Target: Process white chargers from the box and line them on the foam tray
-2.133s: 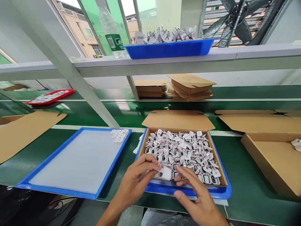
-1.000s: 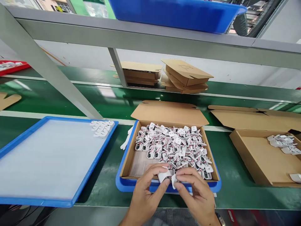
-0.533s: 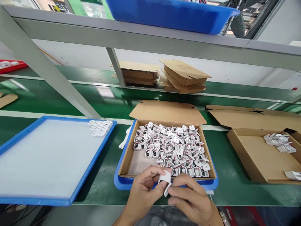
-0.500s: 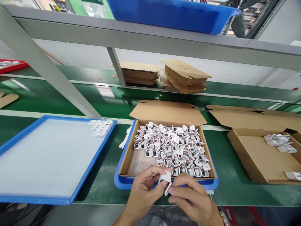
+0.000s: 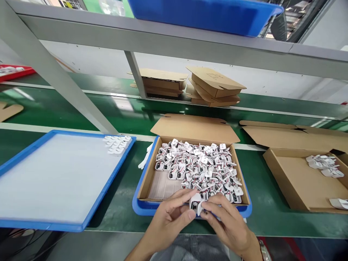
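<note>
In the head view, the left hand [image 5: 174, 217] grasps 1 white casing [image 5: 195, 198], its open side exposed; the right hand [image 5: 228, 223] pinches 1 white cover [image 5: 200, 207] beside it, probably so the 2 pieces can be aligned; both are held over the near edge of the cardboard box [image 5: 146, 184], seemingly to keep the similar parts [image 5: 202, 159] within reach.

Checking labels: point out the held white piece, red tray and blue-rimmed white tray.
Held white piece [image 5: 195, 198]: head view, outer shell.
Red tray [image 5: 19, 75]: head view, front wall.
Blue-rimmed white tray [image 5: 65, 177]: head view, bare white surface.
</note>
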`<state>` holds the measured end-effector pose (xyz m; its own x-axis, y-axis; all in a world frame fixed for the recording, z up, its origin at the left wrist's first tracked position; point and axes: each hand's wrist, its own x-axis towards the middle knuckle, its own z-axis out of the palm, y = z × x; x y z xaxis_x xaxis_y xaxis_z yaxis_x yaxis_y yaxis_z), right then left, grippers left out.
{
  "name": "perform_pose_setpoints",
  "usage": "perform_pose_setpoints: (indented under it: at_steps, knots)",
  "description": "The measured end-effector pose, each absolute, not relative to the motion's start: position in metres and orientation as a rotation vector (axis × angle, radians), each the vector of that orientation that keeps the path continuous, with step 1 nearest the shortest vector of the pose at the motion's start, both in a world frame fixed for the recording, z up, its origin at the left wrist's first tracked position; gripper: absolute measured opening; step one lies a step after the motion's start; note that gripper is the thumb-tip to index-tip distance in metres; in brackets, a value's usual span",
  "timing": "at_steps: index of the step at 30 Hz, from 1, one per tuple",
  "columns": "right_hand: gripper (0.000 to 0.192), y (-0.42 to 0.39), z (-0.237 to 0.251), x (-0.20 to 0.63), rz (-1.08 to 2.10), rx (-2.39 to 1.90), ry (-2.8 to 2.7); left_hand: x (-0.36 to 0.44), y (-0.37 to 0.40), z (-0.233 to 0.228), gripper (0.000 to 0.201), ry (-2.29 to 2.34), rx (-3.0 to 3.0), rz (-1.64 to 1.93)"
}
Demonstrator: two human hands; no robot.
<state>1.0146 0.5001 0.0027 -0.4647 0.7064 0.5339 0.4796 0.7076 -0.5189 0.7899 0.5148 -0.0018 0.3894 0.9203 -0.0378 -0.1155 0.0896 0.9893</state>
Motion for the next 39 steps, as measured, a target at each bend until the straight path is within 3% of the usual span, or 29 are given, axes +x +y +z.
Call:
perform_pose_setpoints:
  at_steps: [6, 12, 17, 28, 39]
  knots:
    - [0.034, 0.494, 0.011, 1.005, 0.073, -0.988, -2.301, 0.797, 0.518, -0.008, 0.041, 0.836, 1.411, 0.976]
    - [0.039, 0.5, 0.006, 1.011, 0.744, -1.051, -1.95, 0.796, 0.519, -0.01, 0.034, 0.842, 1.406, 1.048]
    - [0.049, 0.504, 0.001, 1.015, 1.121, -1.161, -1.786, 0.792, 0.514, -0.009, 0.041, 0.835, 1.505, 1.038]
    - [0.055, 0.492, -0.009, 1.009, 1.043, -1.209, -1.859, 0.794, 0.511, -0.01, 0.052, 0.782, 1.682, 1.217]
    - [0.043, 0.492, -0.011, 1.0, 1.102, -1.177, -1.643, 0.799, 0.513, -0.014, 0.034, 0.8, 1.653, 1.211]
